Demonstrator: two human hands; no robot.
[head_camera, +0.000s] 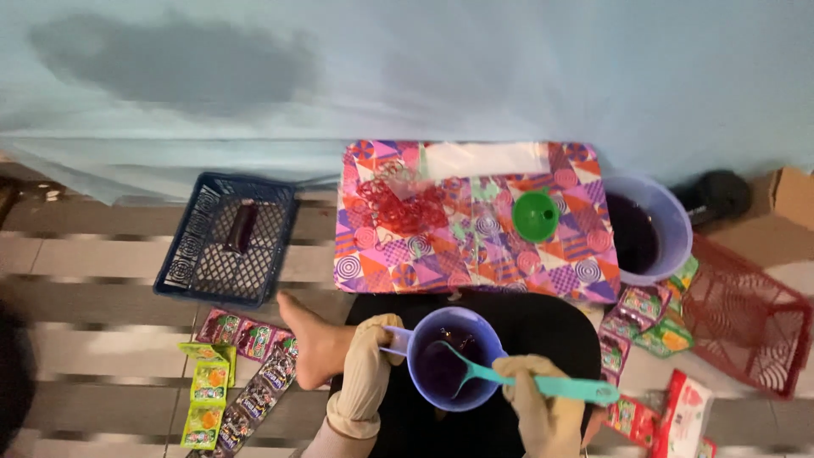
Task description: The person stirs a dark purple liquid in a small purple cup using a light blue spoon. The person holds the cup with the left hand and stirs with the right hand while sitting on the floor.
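Left fingers (383, 337) grasping the purple cup (447, 358), right fingers (526, 371) clenched on the teal spoon (517, 381); green and purple packets (242, 373) at nine o'clock

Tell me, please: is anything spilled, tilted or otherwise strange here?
No spill shows. The left hand grips the purple cup and the right hand a teal spoon in its dark liquid. Sachets lie scattered on the floor beside a bare foot.

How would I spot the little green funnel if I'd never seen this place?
Find the bright patterned tray against the blue wall. The green funnel sits on its right part, near the purple bucket. It is the only plain green round thing there.
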